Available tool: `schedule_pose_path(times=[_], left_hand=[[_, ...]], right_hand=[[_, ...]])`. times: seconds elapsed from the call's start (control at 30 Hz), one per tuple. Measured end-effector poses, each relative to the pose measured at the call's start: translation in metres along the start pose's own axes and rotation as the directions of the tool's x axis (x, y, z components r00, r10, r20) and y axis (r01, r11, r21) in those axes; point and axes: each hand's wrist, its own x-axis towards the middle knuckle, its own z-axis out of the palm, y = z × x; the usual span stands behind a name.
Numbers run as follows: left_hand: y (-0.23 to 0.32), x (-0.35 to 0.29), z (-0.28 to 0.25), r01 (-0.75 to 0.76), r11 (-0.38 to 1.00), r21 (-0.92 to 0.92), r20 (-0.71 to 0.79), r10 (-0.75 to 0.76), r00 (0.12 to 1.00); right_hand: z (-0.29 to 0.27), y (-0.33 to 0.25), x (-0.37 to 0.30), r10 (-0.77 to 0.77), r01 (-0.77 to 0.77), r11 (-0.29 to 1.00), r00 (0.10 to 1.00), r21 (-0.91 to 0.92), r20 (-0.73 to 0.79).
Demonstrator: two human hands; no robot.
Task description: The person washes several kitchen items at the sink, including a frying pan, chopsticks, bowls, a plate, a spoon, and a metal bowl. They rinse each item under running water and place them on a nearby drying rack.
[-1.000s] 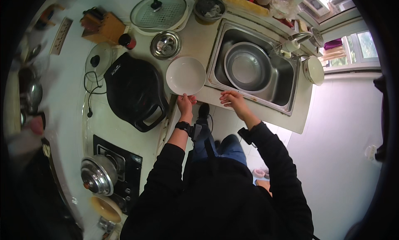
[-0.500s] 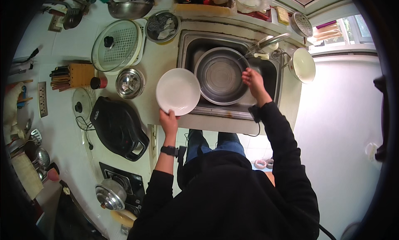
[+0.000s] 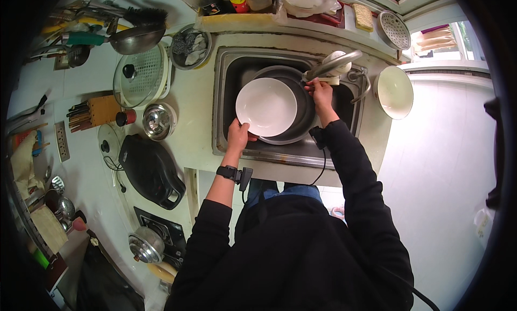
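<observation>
My left hand (image 3: pixel 237 134) grips the near-left rim of a white shallow bowl (image 3: pixel 266 107), fingers beneath it and thumb on the edge. The bowl is held over a round grey metal basin (image 3: pixel 306 129) in the steel sink (image 3: pixel 226 125), covering much of the basin. My right hand (image 3: pixel 321 97) is at the basin's right side, fingers curled up just below the end of the curved faucet (image 3: pixel 329 66). A pale bar (image 3: pixel 329 81) lies right by those fingertips. Whether they hold anything is hidden.
Right of the sink stands a cream bowl (image 3: pixel 394 92). On the left counter are a metal bowl (image 3: pixel 159 122), a glass lid (image 3: pixel 137 82), a scrubber bowl (image 3: pixel 191 47), a knife block (image 3: pixel 102 111) and a black appliance (image 3: pixel 151 171). A pot (image 3: pixel 146 244) sits on the stove.
The white bowl, in my left hand, has moved right from the counter edge to over the basin. My right hand has risen to the faucet's end, its fingers now curled in.
</observation>
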Motion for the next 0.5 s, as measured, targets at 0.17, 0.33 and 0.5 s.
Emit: schedule_pose_path(times=[0.17,0.33,0.5], left_hand=[[-0.015,0.013,0.01,0.006,0.996,-0.089,0.124,0.005,0.992],[-0.031,0.028,0.017,-0.041,0.987,-0.158,0.182,0.07,0.981],[-0.023,0.048,0.026,-0.218,0.975,-0.035,0.151,0.221,0.964]], right_hand=[[0.003,0.007,0.006,-0.117,0.089,0.974,0.985,-0.209,-0.126],[0.0,0.009,0.007,-0.149,0.109,0.951,0.981,-0.289,-0.121],[-0.008,0.0,-0.02,0.175,-0.173,0.984,0.983,-0.039,0.053]])
